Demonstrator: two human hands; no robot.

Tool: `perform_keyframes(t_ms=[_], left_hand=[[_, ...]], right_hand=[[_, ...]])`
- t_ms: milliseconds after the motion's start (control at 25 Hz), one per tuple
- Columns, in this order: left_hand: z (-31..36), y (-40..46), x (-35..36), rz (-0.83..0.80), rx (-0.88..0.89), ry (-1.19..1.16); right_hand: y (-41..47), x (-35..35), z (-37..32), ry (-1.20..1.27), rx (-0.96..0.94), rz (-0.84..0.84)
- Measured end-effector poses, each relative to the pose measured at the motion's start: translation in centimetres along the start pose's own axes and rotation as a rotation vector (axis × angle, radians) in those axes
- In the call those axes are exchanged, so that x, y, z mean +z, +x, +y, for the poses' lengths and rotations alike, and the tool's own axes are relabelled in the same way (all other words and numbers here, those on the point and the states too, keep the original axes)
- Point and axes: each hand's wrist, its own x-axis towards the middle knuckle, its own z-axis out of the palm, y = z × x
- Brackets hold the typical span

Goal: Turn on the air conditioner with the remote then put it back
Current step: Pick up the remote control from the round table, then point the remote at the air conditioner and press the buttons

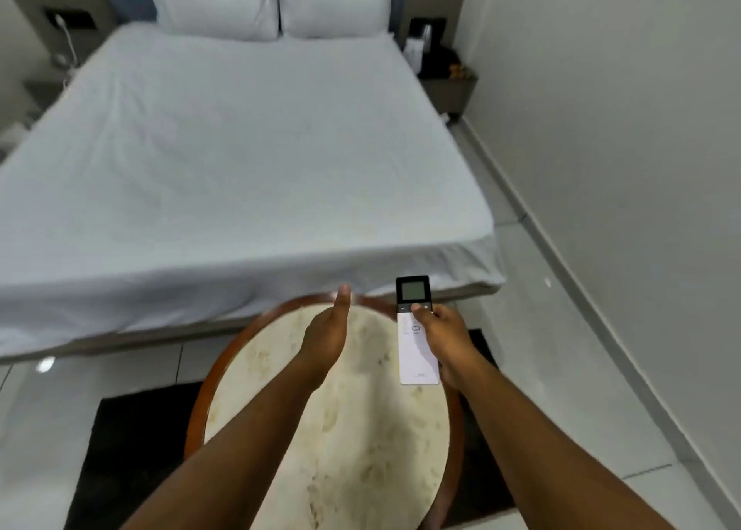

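A white bed (240, 148) lies beyond my round surface (320, 429). My right hand (445, 337) has its grip clamped on the remote (415, 329) above the surface's far right edge; my left hand (324, 337) hovers empty, fingers apart.

Round table (320, 469): pale marbled top with a brown wooden rim, standing near on a dark rug (132, 441) over glossy floor tiles (581, 369); its top is bare. Bed (224, 160), far of the table: white sheet; two white pillows (264, 0) at the far end.
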Motion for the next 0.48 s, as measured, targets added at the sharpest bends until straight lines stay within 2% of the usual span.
perform_keyframes(t_ms=[200,280,480], left_hand=[[13.0,-1.4,2.2,0.128,0.459,0.409],[18.7,-3.1,3.4,0.181,0.659,0.568],[31.8,-8.5,6.0,0.344,1.110,0.685]], right_hand=[[-5.4,-8.0,-11.0,0.201,-0.203,-0.012],[-8.4,-11.4,-15.3,0.243,-0.319,0.043],[-16.4,-19.5,-24.5,0.245,-0.615,0.247]])
